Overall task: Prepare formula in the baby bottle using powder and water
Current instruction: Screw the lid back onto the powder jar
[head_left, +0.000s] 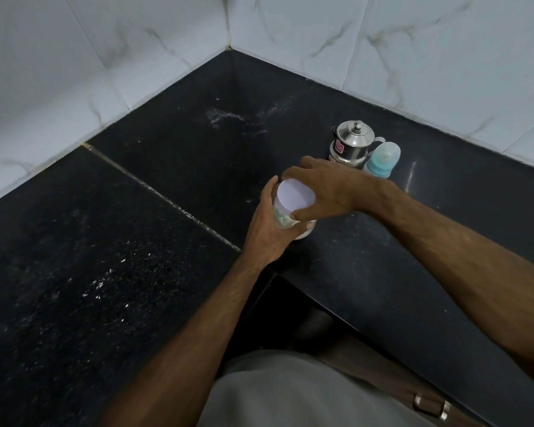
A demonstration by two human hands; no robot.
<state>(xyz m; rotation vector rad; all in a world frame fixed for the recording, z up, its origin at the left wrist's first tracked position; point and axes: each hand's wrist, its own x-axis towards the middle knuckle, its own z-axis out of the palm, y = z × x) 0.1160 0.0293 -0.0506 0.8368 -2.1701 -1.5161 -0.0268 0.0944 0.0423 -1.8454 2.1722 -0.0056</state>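
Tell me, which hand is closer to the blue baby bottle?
The right hand. It grips the lid of the powder jar, a short way in front of the baby bottle. The left hand holds the jar's body, on the side away from the bottle.

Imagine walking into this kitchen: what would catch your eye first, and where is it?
First, both hands at the counter's middle: the left hand grips a powder jar while the right hand holds its pale lid. Behind them, near the tiled wall, stand a steel kettle and a capped baby bottle.
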